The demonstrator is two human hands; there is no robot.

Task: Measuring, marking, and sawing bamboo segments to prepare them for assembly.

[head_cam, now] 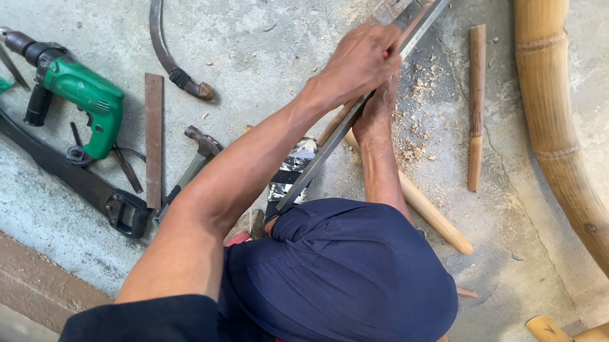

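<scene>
No clear packages, labels, signs or screens show on the floor.

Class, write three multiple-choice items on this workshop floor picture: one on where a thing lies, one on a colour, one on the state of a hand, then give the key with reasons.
1. Where does the power drill lie?
A. upper left of the floor
B. beside the thick bamboo pole
C. under the knee

2. What colour is the drill's body?
A. red
B. green
C. yellow

3. What is the left hand doing?
A. resting open on the floor
B. holding the hammer
C. gripping the long metal blade

Key: 1 A, it lies at upper left, far from the bamboo pole. 2 B, its casing is green. 3 C, its fingers are closed over the blade; the hammer lies untouched.
</scene>
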